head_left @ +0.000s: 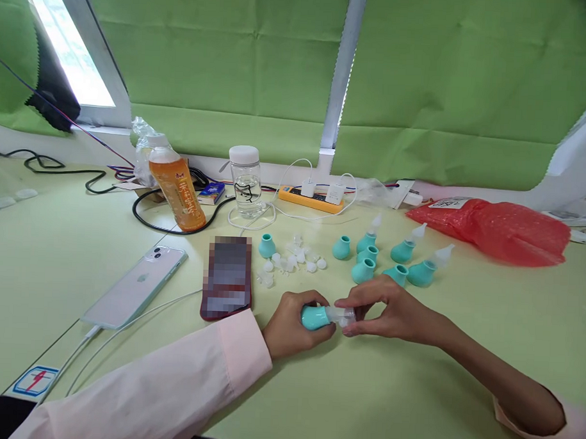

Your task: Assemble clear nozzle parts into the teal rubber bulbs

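Observation:
My left hand [296, 327] is wrapped round a teal squeeze bulb [314, 317], which lies sideways just above the table with its neck to the right. A clear plastic nozzle [335, 315] sits at the bulb's neck. Thumb and fingers of my right hand [383, 310] pinch a clear cap [349, 316] at the nozzle's outer end. Beyond my hands stand several more teal bulbs [363, 271], some with clear nozzles [443, 255] and some with open necks. A heap of small translucent plastic parts [296, 255] lies to the left of them, beside a lone teal bulb [267, 246].
Left of my hands lie a dark red-edged phone [227, 275] and a white phone [135, 287] with a cable. An orange drink bottle [176, 186], a clear water bottle [245, 182] and a yellow power strip [311, 199] stand behind. A red plastic bag [494, 231] lies back right.

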`<move>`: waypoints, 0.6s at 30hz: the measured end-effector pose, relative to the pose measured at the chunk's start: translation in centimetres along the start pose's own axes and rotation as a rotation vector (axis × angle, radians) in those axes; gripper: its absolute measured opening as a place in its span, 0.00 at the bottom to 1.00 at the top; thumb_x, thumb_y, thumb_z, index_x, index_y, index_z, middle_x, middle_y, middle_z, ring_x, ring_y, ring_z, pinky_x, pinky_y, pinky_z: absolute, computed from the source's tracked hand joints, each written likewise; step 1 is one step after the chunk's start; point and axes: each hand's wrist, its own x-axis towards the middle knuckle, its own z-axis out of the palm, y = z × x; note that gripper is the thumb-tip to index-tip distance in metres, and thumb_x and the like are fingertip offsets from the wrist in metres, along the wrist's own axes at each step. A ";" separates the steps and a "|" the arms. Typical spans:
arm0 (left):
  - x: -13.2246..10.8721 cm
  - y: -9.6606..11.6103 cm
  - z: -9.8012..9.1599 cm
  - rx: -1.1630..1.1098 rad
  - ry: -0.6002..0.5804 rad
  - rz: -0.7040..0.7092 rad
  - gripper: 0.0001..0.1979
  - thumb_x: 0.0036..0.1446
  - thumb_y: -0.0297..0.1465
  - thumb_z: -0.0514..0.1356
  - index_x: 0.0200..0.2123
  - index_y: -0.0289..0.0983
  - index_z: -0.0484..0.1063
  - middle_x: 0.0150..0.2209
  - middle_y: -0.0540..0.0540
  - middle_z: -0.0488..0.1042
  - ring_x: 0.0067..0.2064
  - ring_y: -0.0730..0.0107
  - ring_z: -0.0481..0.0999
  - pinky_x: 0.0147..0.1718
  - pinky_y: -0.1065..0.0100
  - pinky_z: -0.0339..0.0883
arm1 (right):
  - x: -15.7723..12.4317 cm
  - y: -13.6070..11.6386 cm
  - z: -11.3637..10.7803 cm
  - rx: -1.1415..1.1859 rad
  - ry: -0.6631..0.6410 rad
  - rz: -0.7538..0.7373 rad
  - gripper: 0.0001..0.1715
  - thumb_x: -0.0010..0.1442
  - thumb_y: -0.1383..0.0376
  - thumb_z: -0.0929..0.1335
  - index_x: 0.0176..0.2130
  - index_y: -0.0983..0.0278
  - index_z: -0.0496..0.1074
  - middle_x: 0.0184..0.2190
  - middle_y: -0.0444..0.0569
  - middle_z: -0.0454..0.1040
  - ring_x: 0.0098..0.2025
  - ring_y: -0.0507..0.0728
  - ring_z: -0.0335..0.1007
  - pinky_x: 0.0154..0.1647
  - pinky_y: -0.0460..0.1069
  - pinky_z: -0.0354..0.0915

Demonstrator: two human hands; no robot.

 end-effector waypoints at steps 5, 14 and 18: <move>0.1 0.2 -0.3 -0.093 -0.024 -0.018 0.13 0.42 0.33 0.60 0.32 0.32 0.71 0.27 0.47 0.73 0.28 0.70 0.70 0.27 0.72 0.63 | -0.2 -0.7 0.0 -0.198 0.018 -0.088 0.12 0.54 0.64 0.63 0.38 0.62 0.71 0.22 0.45 0.71 0.22 0.49 0.63 0.24 0.45 0.59; 0.0 0.3 -0.1 -0.086 0.013 -0.010 0.11 0.43 0.32 0.60 0.32 0.33 0.73 0.28 0.47 0.75 0.29 0.68 0.72 0.28 0.71 0.65 | 0.0 -0.4 0.7 -0.134 0.054 -0.076 0.10 0.54 0.63 0.62 0.32 0.64 0.71 0.23 0.47 0.71 0.25 0.51 0.64 0.25 0.46 0.61; 0.0 0.6 -0.1 -0.072 0.026 -0.001 0.10 0.44 0.31 0.59 0.31 0.33 0.73 0.28 0.47 0.75 0.28 0.69 0.72 0.27 0.72 0.65 | 0.4 0.7 1.3 0.179 0.059 0.073 0.13 0.51 0.59 0.65 0.30 0.66 0.72 0.21 0.46 0.71 0.22 0.50 0.65 0.22 0.44 0.63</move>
